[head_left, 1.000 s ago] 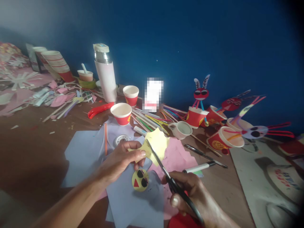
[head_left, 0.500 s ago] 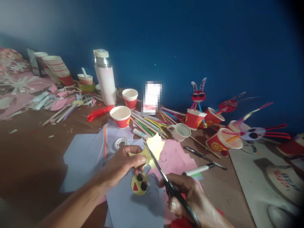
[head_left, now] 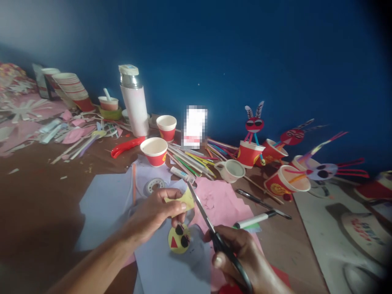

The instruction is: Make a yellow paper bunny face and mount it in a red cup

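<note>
Between the thumb and fingers of my left hand (head_left: 167, 207) is a small piece of yellow paper (head_left: 189, 199). My right hand (head_left: 234, 251) grips a pair of scissors (head_left: 206, 214) with black handles; the blades look closed and their tip points up beside the right edge of the yellow paper. Just below my left fingers lies a round yellow paper face (head_left: 179, 239) with black eyes and a red triangle. It rests on bluish paper (head_left: 171, 271). Pink paper (head_left: 219, 200) lies behind the scissors.
Red paper cups (head_left: 154, 152), a white thermos (head_left: 134, 106), a red-handled tool (head_left: 127, 147) and many coloured sticks (head_left: 196, 159) stand or lie farther back. Right are a white marker (head_left: 255, 219), a black pen (head_left: 263, 203) and cups with paper figures (head_left: 254, 124). A tape roll (head_left: 155, 185) sits behind my left hand.
The larger jagged part of the yellow paper beyond the scissors is gone from view; only the small piece in my left hand shows. Both hands have hardly moved.
</note>
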`<state>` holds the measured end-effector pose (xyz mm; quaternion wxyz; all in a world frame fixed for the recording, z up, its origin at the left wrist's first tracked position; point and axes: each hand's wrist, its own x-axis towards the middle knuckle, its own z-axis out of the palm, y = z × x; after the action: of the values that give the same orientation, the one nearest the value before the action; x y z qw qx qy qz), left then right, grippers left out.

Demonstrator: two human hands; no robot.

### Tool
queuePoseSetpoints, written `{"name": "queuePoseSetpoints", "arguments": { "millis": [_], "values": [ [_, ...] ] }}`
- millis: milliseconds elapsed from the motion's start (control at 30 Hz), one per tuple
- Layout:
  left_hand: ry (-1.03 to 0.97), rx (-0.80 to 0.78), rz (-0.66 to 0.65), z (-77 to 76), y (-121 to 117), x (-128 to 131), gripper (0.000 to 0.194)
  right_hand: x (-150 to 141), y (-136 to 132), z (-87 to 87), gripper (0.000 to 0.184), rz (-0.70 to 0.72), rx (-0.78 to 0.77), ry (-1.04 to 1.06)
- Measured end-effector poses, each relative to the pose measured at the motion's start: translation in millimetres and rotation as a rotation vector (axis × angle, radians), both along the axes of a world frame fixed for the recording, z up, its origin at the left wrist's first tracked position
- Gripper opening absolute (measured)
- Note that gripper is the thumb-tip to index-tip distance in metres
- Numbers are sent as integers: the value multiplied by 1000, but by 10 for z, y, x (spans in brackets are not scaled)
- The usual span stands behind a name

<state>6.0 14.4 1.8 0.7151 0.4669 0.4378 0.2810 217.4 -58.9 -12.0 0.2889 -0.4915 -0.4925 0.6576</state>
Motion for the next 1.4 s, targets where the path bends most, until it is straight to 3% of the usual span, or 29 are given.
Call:
{"name": "queuePoseSetpoints", "arguments": {
  "millis": [233,333,433,533,733,833,933,1133,1267,1400],
  "values": [
    [117,-3,-54,20,-39,72,22,114,66,-44,54,-189,107,77],
    [133,-45,-205,20,-86,130,23,152,107,-29,50,-215,199,147],
    [130,-58,-374,17,-144,190,16,129,127,-1,41,-207,181,160],
    [240,-69,-425,-26,-217,214,12,74,111,22,40,-191,135,170],
    [239,-53,-362,-118,-296,186,16,8,33,43,30,-145,283,-22],
    [124,-29,-365,-67,-272,221,12,-17,14,13,29,-219,303,-28],
    [66,-28,-247,-30,-260,277,16,-55,0,-51,26,-333,310,-15],
    [-19,-112,-55,-130,-311,344,23,-112,-35,-143,27,-462,371,-53],
    [-30,-119,-52,-176,-351,381,32,-126,-43,-144,26,-482,482,-119],
    [-51,-112,-34,-174,-357,394,33,-113,-35,-136,27,-445,450,-128]
  ]
}}
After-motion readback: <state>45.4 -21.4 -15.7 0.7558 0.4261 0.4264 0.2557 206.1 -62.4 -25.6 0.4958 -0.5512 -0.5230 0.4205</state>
